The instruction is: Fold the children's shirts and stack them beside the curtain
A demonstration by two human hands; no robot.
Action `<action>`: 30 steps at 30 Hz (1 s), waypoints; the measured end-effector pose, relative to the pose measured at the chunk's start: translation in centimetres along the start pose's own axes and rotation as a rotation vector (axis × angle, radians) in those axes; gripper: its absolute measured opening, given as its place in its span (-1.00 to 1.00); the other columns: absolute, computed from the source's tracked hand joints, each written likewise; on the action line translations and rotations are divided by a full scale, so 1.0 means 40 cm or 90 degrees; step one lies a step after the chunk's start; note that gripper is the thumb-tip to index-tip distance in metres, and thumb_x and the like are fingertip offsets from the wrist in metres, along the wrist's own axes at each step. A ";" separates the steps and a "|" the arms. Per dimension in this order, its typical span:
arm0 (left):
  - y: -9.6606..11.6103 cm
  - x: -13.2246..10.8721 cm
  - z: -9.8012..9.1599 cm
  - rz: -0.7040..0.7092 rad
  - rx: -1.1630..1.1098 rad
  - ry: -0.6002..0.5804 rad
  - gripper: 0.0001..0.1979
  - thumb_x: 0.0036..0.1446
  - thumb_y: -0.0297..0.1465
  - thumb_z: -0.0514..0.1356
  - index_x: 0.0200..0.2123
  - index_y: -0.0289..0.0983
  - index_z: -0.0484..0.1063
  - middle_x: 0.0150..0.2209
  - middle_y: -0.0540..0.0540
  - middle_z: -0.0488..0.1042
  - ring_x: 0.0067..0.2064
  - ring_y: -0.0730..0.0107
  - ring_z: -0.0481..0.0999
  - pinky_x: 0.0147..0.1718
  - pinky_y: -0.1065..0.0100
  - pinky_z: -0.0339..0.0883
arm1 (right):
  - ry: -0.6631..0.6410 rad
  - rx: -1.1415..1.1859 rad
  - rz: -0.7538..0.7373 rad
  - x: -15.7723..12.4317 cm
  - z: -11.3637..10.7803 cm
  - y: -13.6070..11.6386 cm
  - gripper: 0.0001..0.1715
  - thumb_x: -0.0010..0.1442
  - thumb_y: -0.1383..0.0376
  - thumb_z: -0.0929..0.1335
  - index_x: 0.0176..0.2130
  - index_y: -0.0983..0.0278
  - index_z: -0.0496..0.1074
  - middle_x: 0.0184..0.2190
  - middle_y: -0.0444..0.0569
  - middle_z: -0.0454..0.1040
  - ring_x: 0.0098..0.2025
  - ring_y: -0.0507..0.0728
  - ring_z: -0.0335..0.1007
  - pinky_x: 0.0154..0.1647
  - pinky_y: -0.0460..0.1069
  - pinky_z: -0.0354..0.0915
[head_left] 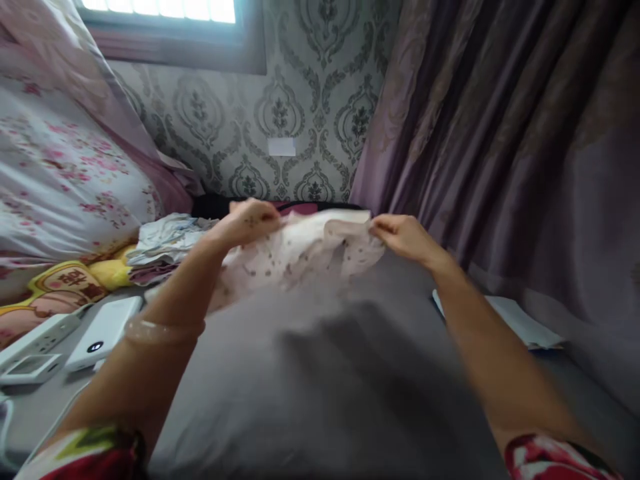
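Both my hands hold a thin white garment (305,253) with small dark spots, stretched out in the air above a grey bed sheet (320,373). My left hand (250,220) grips its left edge with fingers closed. My right hand (405,235) pinches its right edge. The cloth sags between them and looks blurred by motion. A pale bangle (163,330) sits on my left wrist.
A folded pile of clothes (165,247) lies at the left, by a floral quilt (65,173). A white power bank (105,333) and a power strip (35,343) lie at the near left. Purple curtains (525,153) hang on the right, with a white paper (515,320) below them. Patterned wallpaper is behind.
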State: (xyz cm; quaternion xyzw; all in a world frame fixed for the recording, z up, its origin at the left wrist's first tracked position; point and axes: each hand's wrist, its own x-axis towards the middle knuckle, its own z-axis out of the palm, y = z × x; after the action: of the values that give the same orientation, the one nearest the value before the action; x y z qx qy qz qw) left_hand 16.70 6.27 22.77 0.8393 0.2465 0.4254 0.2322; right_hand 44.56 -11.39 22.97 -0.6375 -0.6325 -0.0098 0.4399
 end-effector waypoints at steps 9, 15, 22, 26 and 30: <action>-0.055 0.020 0.013 -0.045 -0.083 -0.051 -0.67 -0.16 -0.14 0.37 -0.42 -0.29 0.57 -0.56 -0.02 0.45 -0.43 0.41 0.43 -0.43 0.43 0.28 | -0.108 0.057 0.084 0.037 -0.017 0.064 -0.54 -0.06 -0.10 0.46 -0.34 0.20 0.59 -0.49 -0.10 0.54 -0.36 0.14 0.45 -0.38 -0.03 0.30; -0.023 0.036 0.049 -0.063 -0.117 -0.049 -0.67 -0.08 -0.14 0.33 -0.38 -0.31 0.58 -0.55 -0.03 0.48 -0.44 0.40 0.44 -0.43 0.41 0.29 | -0.141 0.064 0.094 0.053 -0.032 0.067 -0.57 -0.12 -0.08 0.49 -0.42 0.21 0.60 -0.50 -0.09 0.55 -0.37 0.14 0.45 -0.35 -0.02 0.32; -0.026 0.046 0.047 -0.092 -0.208 -0.103 -0.60 -0.11 -0.09 0.34 -0.36 -0.32 0.57 -0.50 -0.06 0.51 -0.41 0.36 0.47 -0.40 0.37 0.32 | -0.152 0.124 0.105 0.046 -0.024 0.066 -0.53 -0.18 -0.11 0.50 -0.45 0.21 0.58 -0.51 -0.10 0.53 -0.35 0.13 0.43 -0.30 0.01 0.34; -0.059 0.054 0.072 -0.115 -0.222 -0.047 -0.61 -0.14 -0.12 0.35 -0.39 -0.34 0.54 -0.49 -0.05 0.50 -0.43 0.41 0.44 -0.42 0.38 0.30 | -0.076 0.131 0.083 0.064 -0.006 0.093 -0.50 -0.09 -0.14 0.45 -0.41 0.22 0.56 -0.46 -0.06 0.53 -0.34 0.13 0.42 -0.28 0.01 0.34; -0.088 0.066 0.108 -0.150 -0.235 0.018 -0.74 -0.03 -0.23 0.26 -0.37 -0.32 0.48 -0.51 -0.01 0.43 -0.51 0.50 0.36 -0.49 0.43 0.22 | 0.028 0.069 0.054 0.086 0.032 0.132 -0.48 0.00 -0.14 0.39 -0.38 0.26 0.52 -0.45 -0.04 0.51 -0.36 0.11 0.39 -0.31 0.01 0.31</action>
State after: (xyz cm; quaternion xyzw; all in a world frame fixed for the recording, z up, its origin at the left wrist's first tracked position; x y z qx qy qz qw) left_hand 20.89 9.83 19.94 0.7418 0.2639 0.4452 0.4264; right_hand 48.86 -6.93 21.23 -0.6386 -0.5947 0.0290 0.4875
